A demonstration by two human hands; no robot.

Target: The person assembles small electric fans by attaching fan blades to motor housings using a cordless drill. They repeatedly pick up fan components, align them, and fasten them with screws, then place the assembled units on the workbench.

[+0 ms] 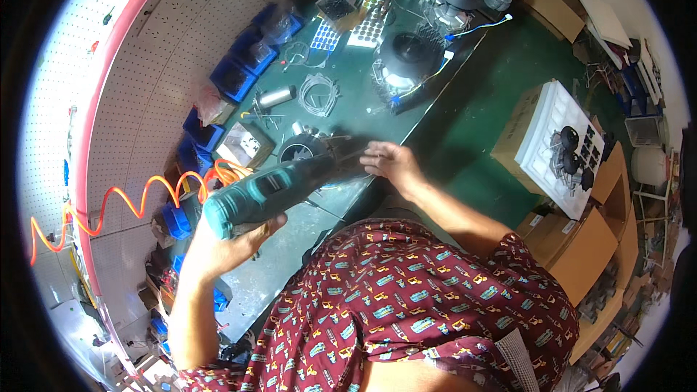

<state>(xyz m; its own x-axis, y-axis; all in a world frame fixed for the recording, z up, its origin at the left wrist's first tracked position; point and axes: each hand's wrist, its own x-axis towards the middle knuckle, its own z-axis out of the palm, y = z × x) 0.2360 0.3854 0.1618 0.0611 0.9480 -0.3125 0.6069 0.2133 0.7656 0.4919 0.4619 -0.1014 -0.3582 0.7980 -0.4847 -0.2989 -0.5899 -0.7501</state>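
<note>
A teal and black power drill (250,199) is held level above the near part of the green bench, its nose toward the right. My left hand (236,247) is closed around the teal body from below. At the drill's thin front end, my right hand (392,165) pinches its fingers together; what they grip is too small and blurred to make out. A round motor part (296,149) with a dark ring lies on the bench just behind the drill, which partly hides it.
Blue bins (232,78) line the left wall. On the bench (348,112) are coiled wire (318,94), a silver cylinder (276,96), sticker sheets (369,23) and black fan units (410,54). An orange coiled hose (145,192) crosses at left. A white foam tray (559,145) rests on cartons at right.
</note>
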